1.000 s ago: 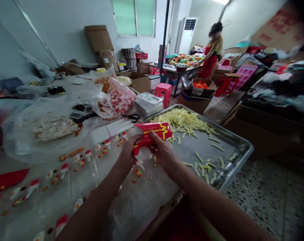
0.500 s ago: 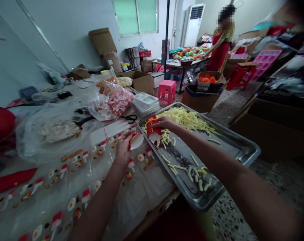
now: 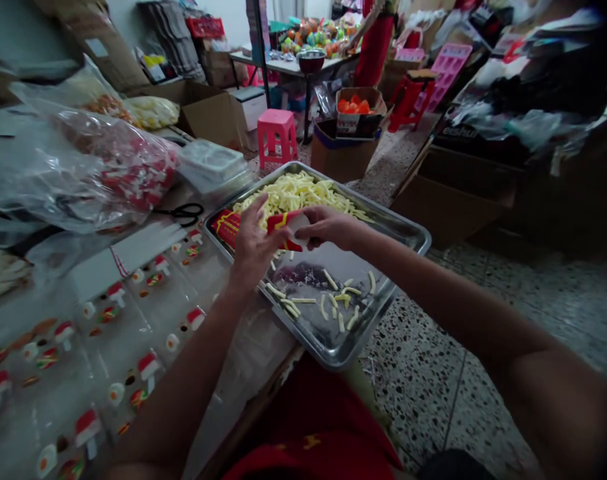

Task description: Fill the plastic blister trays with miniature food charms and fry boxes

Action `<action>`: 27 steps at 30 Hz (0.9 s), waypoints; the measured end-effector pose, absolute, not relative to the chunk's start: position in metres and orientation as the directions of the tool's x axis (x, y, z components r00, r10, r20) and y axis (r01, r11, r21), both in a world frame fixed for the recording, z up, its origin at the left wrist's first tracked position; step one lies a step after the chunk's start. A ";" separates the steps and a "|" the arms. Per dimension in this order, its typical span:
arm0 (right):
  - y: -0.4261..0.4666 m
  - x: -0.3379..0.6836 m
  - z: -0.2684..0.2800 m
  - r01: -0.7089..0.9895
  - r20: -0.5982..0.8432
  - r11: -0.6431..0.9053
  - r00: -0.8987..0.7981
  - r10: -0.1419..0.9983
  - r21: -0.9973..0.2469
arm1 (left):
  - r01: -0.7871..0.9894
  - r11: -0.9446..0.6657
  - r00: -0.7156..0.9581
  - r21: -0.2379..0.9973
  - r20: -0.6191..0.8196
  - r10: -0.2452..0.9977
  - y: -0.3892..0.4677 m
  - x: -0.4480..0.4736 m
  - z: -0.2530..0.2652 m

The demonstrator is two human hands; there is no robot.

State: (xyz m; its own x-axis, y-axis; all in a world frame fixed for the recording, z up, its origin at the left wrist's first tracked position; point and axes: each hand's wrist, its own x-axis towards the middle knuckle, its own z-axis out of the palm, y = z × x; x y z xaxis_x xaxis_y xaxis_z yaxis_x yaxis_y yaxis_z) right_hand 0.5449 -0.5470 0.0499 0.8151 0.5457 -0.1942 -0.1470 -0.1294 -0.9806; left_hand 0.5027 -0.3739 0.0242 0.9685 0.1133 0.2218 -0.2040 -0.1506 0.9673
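My left hand (image 3: 253,250) holds a small red-and-yellow french fry carton (image 3: 278,228) over the metal tray (image 3: 403,243). The carton lies tilted, its pale mouth facing right. My right hand (image 3: 328,227) is closed at that mouth, with thumb and fingertips on its edge; whether they also hold a fry is hidden. A second red carton (image 3: 227,228) rests in the tray's left corner, beside my left hand. Pale yellow fry-shaped sticks (image 3: 303,191) are heaped at the tray's far side, and several loose sticks (image 3: 341,303) are scattered near its front.
On the table left of the tray, small food-shaped pieces (image 3: 148,367) lie in rows on clear plastic. Black scissors (image 3: 183,213), a bag of red-and-white pieces (image 3: 138,173) and clear plastic trays (image 3: 211,163) are farther back. Beyond stand a pink stool (image 3: 277,133), boxes and a person in red (image 3: 376,43).
The carton from my right hand now lies in the tray's corner. My left hand has brought its carton over the tray, and my right hand has joined it. The view has turned right and downward.
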 end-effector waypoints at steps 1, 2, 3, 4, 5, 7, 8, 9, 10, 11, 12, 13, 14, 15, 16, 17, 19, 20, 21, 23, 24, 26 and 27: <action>-0.555 0.548 0.050 -0.164 -0.230 -0.166 0.798 0.557 -0.972 | -0.254 -0.299 0.967 0.920 0.253 -0.040 -0.374 0.498 0.030; -0.560 0.550 0.050 -0.182 -0.266 -0.200 0.777 0.571 -0.963 | -0.316 -0.421 0.948 0.851 0.267 -0.171 -0.374 0.493 0.034; -0.563 0.551 0.051 -0.196 -0.295 -0.228 0.756 0.584 -0.954 | -0.369 -0.512 0.927 0.775 0.266 -0.265 -0.373 0.490 0.037; -0.565 0.551 0.051 -0.203 -0.317 -0.252 0.735 0.599 -0.946 | -0.402 -0.580 0.911 0.709 0.246 -0.331 -0.373 0.487 0.038; -0.567 0.550 0.052 -0.203 -0.336 -0.278 0.711 0.617 -0.939 | -0.418 -0.629 0.903 0.655 0.224 -0.366 -0.372 0.485 0.038; -0.572 0.544 0.049 -0.162 -0.364 -0.360 0.701 0.614 -0.919 | -0.406 -0.695 0.910 0.593 0.196 -0.365 -0.365 0.482 0.031; -0.576 0.540 0.046 -0.110 -0.371 -0.435 0.727 0.578 -0.894 | -0.383 -0.718 0.922 0.581 0.195 -0.335 -0.360 0.481 0.026; -0.582 0.535 0.042 -0.039 -0.368 -0.538 0.771 0.520 -0.842 | -0.352 -0.737 0.936 0.577 0.200 -0.291 -0.352 0.479 0.022; -0.588 0.529 0.035 0.041 -0.353 -0.658 0.818 0.455 -0.752 | -0.312 -0.753 0.950 0.580 0.208 -0.233 -0.344 0.476 0.018; -0.595 0.523 0.028 0.119 -0.323 -0.769 0.859 0.397 -0.628 | -0.262 -0.767 0.962 0.585 0.216 -0.165 -0.336 0.473 0.015; -0.600 0.517 0.019 0.184 -0.286 -0.851 0.889 0.357 -0.491 | -0.212 -0.779 0.970 0.590 0.221 -0.097 -0.329 0.470 0.014; -0.604 0.511 0.010 0.231 -0.257 -0.900 0.906 0.338 -0.370 | -0.170 -0.787 0.974 0.593 0.225 -0.041 -0.323 0.467 0.015; -0.606 0.506 0.002 0.257 -0.238 -0.924 0.914 0.327 -0.283 | -0.146 -0.793 0.973 0.591 0.229 -0.009 -0.319 0.464 0.018; -0.607 0.501 -0.005 0.270 -0.227 -0.934 0.919 0.323 -0.236 | -0.141 -0.798 0.972 0.586 0.233 -0.001 -0.316 0.461 0.022; -0.606 0.498 -0.009 0.275 -0.215 -0.936 0.922 0.322 -0.220 | -0.154 -0.801 0.971 0.578 0.240 -0.013 -0.315 0.458 0.027; -0.605 0.494 -0.011 0.283 -0.203 -0.933 0.922 0.329 -0.223 | -0.178 -0.803 0.968 0.569 0.248 -0.039 -0.314 0.455 0.033; -0.602 0.487 -0.007 0.374 -0.176 -0.888 0.887 0.426 -0.267 | -0.221 -0.811 0.960 0.542 0.267 -0.082 -0.313 0.448 0.042; -0.601 0.483 -0.003 0.465 -0.162 -0.836 0.837 0.522 -0.290 | -0.233 -0.818 0.957 0.526 0.275 -0.095 -0.311 0.444 0.045; -0.600 0.478 0.002 0.575 -0.155 -0.760 0.757 0.634 -0.302 | -0.240 -0.825 0.954 0.512 0.281 -0.103 -0.307 0.440 0.047; -0.599 0.466 0.012 0.770 -0.172 -0.565 0.538 0.825 -0.297 | -0.242 -0.834 0.953 0.496 0.284 -0.108 -0.299 0.432 0.046; -0.598 0.460 0.015 0.831 -0.200 -0.480 0.439 0.876 -0.281 | -0.239 -0.836 0.953 0.494 0.283 -0.105 -0.295 0.428 0.045; -0.595 0.451 0.016 0.892 -0.265 -0.388 0.326 0.908 -0.230 | -0.225 -0.842 0.955 0.491 0.284 -0.090 -0.288 0.420 0.041; -0.594 0.448 0.014 0.904 -0.290 -0.374 0.308 0.906 -0.206 | -0.218 -0.846 0.955 0.487 0.285 -0.081 -0.286 0.416 0.038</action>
State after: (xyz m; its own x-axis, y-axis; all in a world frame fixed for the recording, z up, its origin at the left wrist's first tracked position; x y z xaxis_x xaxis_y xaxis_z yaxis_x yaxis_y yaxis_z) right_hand 0.4482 -0.5936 0.0142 0.3083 0.9059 -0.2904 0.9045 -0.3737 -0.2055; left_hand 0.4158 -0.2857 0.0380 0.9550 -0.0813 0.2854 -0.2177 -0.8456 0.4874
